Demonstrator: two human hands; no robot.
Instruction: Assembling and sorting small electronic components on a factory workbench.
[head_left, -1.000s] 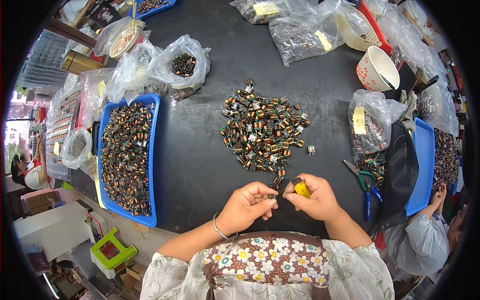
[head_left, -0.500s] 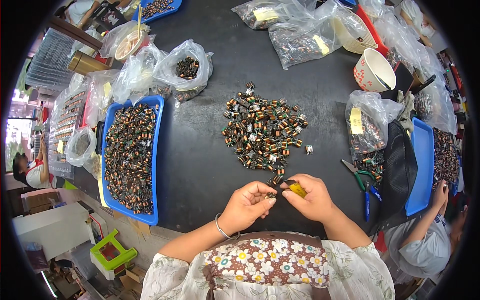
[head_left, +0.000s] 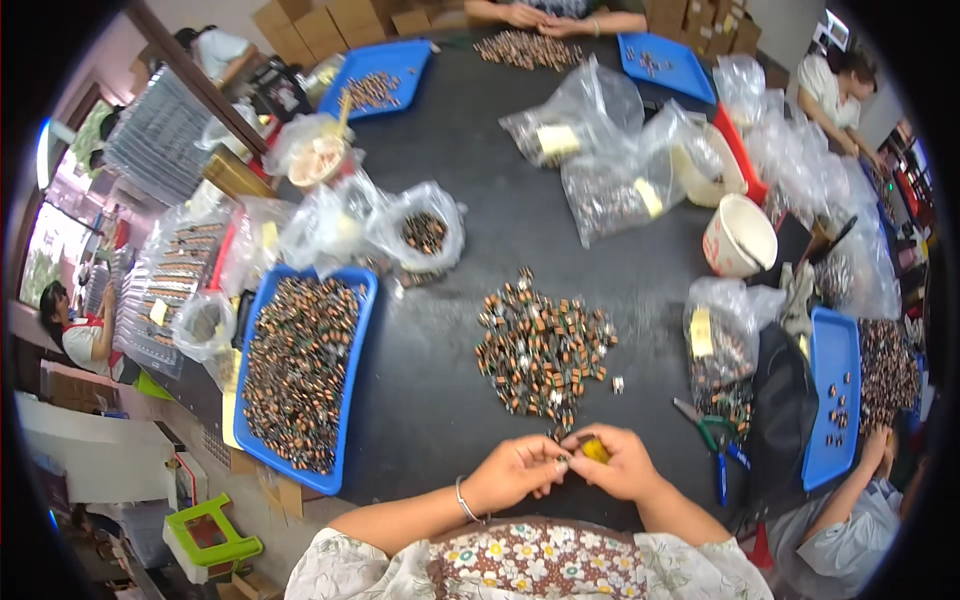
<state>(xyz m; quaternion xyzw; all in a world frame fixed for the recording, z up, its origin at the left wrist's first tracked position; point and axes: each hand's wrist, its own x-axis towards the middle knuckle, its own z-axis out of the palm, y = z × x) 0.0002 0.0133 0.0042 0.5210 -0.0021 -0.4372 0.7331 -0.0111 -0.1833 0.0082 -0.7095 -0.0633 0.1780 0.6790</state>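
Observation:
Close to the table's near edge, my left hand (head_left: 518,472) pinches a small coil component, mostly hidden by the fingertips. My right hand (head_left: 622,466) is wrapped round a short yellow tool (head_left: 596,450) with a dark end; its exact kind is not clear. The fingertips of both hands meet at the component. Just beyond them lies a loose pile of copper-and-black coil components (head_left: 545,350) with metal pins, and one stray component (head_left: 617,384) sits at its right.
At left stands a blue tray (head_left: 340,440) full of coils, with plastic bags (head_left: 440,225) behind it. Green-handled pliers (head_left: 697,418), a blue-handled tool (head_left: 722,478) and a bag of parts (head_left: 712,340) lie at right. Across the table are a co-worker's hands (head_left: 530,17).
The view has tilted up, so the table's far end and a co-worker's hands now show. My hands have come together, fingertips touching at the component.

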